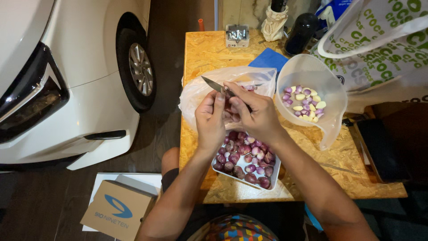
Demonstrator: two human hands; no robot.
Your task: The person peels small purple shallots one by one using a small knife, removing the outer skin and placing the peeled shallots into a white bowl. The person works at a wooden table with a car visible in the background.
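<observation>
My right hand (255, 114) grips a small knife (213, 84) whose blade points up and left. My left hand (210, 117) pinches a purple shallot (228, 105) against the blade, over a thin clear plastic bag (196, 91). Just below both hands sits a white rectangular tray (273, 177) filled with several unpeeled purple shallots (244, 157). To the right stands a translucent plastic jug (307, 71) holding several peeled shallots and garlic cloves (304, 102).
All this rests on a chipboard table (203, 53). A blue cloth (269, 58), a black bottle (302, 33), a small metal box (236, 35) and a printed shopping bag (383, 49) stand at the back. A white car (67, 67) is parked left; a cardboard box (117, 209) lies on the floor.
</observation>
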